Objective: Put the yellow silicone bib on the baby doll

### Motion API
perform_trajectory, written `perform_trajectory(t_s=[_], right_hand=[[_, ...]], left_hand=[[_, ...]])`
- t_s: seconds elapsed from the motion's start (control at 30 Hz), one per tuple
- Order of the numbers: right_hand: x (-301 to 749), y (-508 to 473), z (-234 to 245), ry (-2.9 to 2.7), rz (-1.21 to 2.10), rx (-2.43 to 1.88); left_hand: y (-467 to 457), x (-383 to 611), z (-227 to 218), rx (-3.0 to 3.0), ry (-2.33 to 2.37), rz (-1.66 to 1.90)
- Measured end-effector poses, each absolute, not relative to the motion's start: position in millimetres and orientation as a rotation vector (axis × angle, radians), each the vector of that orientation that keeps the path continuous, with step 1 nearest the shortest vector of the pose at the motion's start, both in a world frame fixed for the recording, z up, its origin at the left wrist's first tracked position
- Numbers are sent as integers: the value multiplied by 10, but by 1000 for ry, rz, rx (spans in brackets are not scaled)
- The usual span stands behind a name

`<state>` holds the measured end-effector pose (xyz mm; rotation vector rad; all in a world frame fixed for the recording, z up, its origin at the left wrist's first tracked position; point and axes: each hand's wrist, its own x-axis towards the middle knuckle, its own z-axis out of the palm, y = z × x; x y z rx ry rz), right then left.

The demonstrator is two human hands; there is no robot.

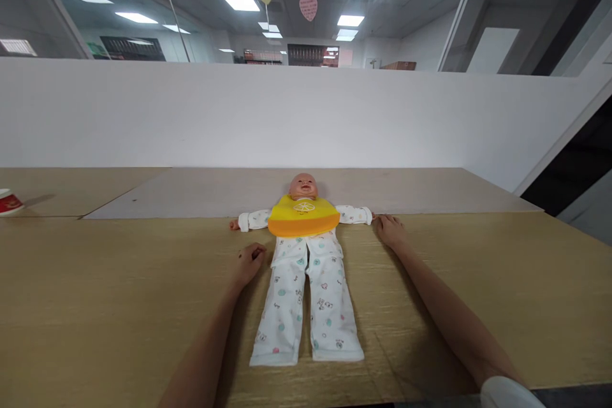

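Hands apart, grip indeterminable: left hand (250,260) at 8 o'clock, right hand (391,231) at 3, about the soft yellow bib with orange pocket (304,215). Seemingly in place, it covers the bald plastic baby doll (303,187) in white printed clothing (335,306); fastening behind remains unverifiable.

White wall (229,118), window (282,16) above (heart-shaped notes (308,7)), ceiling lights (240,2), wood-toned table (119,293)
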<state>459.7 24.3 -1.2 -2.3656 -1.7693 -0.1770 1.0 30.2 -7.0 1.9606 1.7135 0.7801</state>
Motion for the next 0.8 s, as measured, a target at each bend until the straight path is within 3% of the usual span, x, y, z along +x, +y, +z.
perform_trajectory(t_s=[0.4, 0.6, 0.7, 0.8], right_hand=[[4588, 241, -22, -1742, -150, -2308], [4816, 323, 100, -1299, 260, -1993], [4894, 399, 280, -1203, 263, -1923], [4766, 510, 511, -1119, 471, -1686]], left_hand=[[292, 24, -29, 1956, 1719, 752], [276, 38, -32, 1947, 1745, 766], [295, 68, -1, 1863, 1724, 884], [399, 95, 102, 1693, 1706, 1190]])
